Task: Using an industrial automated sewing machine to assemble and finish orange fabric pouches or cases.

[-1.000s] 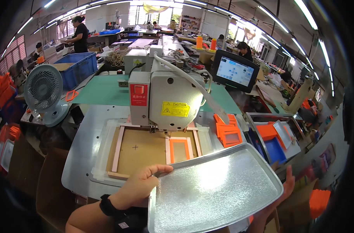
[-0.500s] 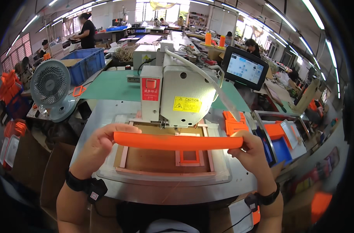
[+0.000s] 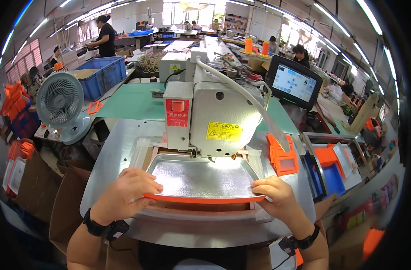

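A shallow rectangular panel [image 3: 203,180] with a shiny silver inner face and an orange near edge lies tilted between my hands. My left hand [image 3: 132,191] is closed on its near left corner, thumb below and fingers on top. The near right corner is pinched by my right hand [image 3: 276,194]. Beneath the panel is a pinkish clamping frame [image 3: 201,206], mostly hidden, on the metal machine bed [image 3: 115,180]. The panel's far edge reaches under the grey sewing machine head [image 3: 225,110], close to its needle area.
Orange fabric pieces [image 3: 282,157] lie on the bed at right, by a metal tray [image 3: 336,186] of orange and blue items. A screen [image 3: 293,83] stands behind them. At left are a fan [image 3: 60,102], a blue crate [image 3: 104,74] and cardboard boxes [image 3: 70,202]. Other people work farther off.
The panel was held up edge-on, showing its orange side. Now it is lowered and laid back, silver face up, over the frame. Both hands have moved down with it and still grip it.
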`<state>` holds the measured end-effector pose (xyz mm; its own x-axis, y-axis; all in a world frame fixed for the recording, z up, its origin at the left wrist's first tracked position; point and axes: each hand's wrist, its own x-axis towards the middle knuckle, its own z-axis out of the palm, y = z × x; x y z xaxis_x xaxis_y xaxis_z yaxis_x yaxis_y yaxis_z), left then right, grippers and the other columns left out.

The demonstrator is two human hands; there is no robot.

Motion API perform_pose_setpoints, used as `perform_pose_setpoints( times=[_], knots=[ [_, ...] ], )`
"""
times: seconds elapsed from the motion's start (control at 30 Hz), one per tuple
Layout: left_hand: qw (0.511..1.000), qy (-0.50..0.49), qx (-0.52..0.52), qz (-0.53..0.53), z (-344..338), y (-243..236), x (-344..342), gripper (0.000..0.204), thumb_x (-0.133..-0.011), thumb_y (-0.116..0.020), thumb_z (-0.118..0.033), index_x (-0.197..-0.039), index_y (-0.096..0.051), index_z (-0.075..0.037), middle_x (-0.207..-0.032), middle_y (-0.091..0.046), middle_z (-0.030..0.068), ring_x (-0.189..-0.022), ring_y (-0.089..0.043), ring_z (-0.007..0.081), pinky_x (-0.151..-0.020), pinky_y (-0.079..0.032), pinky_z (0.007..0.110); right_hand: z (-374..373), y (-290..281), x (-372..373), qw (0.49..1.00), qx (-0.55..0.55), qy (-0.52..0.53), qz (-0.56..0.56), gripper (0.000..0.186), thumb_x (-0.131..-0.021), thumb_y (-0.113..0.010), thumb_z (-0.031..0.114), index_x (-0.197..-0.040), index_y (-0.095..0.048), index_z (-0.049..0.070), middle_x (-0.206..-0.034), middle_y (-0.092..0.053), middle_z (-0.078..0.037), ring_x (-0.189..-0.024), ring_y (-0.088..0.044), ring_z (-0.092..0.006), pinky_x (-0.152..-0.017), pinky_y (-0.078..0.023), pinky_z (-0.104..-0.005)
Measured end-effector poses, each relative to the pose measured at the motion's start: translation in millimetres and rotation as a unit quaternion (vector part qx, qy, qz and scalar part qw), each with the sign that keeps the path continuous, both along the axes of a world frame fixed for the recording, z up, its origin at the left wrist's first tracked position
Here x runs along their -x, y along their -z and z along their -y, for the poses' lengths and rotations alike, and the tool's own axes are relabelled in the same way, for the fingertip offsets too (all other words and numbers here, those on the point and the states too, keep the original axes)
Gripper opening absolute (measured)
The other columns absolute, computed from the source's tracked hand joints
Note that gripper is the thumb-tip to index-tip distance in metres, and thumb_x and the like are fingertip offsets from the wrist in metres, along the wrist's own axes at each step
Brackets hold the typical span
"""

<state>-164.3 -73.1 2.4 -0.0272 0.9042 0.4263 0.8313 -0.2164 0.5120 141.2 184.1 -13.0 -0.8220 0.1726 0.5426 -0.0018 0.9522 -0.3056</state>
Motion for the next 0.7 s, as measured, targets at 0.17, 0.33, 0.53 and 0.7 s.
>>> perform_pose_setpoints(
  times=[0.17,0.33,0.53,0.7],
  knots=[
    [0.994,-0.022,0.031,-0.103,-1,11,-2,0.029,-0.076,-0.074,-0.005,-0.103,-0.070,-0.014,-0.116,-0.070,-0.0009,-0.112,-0.061,0.0239,-0.098,-0.044,0.038,0,10,5,0.997,-0.054,-0.011,0.058,0.037,-0.063,-0.076,0.002,-0.099,-0.066,0.005,-0.109,-0.069,-0.007,-0.089,-0.065,-0.0268,-0.076,-0.053,-0.0358],
    [0.989,-0.007,0.062,-0.137,-3,19,-7,0.032,-0.077,-0.071,-0.005,-0.108,-0.072,-0.015,-0.120,-0.068,0.0015,-0.112,-0.060,0.0246,-0.097,-0.044,0.038,-2,11,2,0.986,-0.105,-0.028,0.126,0.039,-0.065,-0.078,0.011,-0.103,-0.066,0.006,-0.114,-0.068,-0.006,-0.100,-0.062,-0.0258,-0.085,-0.048,-0.0390],
    [0.985,0.000,0.088,-0.151,-4,26,-10,0.037,-0.077,-0.064,0.000,-0.111,-0.071,-0.012,-0.122,-0.065,0.0069,-0.110,-0.060,0.0267,-0.098,-0.045,0.041,1,9,2,0.978,-0.110,-0.039,0.171,0.040,-0.073,-0.078,0.019,-0.108,-0.064,0.006,-0.120,-0.064,-0.007,-0.122,-0.057,-0.0283,-0.098,-0.044,-0.0439],
    [0.984,-0.003,0.095,-0.148,-4,27,-12,0.038,-0.075,-0.064,0.001,-0.110,-0.071,-0.011,-0.122,-0.065,0.0083,-0.109,-0.060,0.0272,-0.100,-0.045,0.042,1,9,2,0.975,-0.103,-0.047,0.191,0.039,-0.076,-0.076,0.019,-0.110,-0.063,0.003,-0.120,-0.063,-0.011,-0.125,-0.056,-0.0310,-0.107,-0.042,-0.0485]
  ],
)
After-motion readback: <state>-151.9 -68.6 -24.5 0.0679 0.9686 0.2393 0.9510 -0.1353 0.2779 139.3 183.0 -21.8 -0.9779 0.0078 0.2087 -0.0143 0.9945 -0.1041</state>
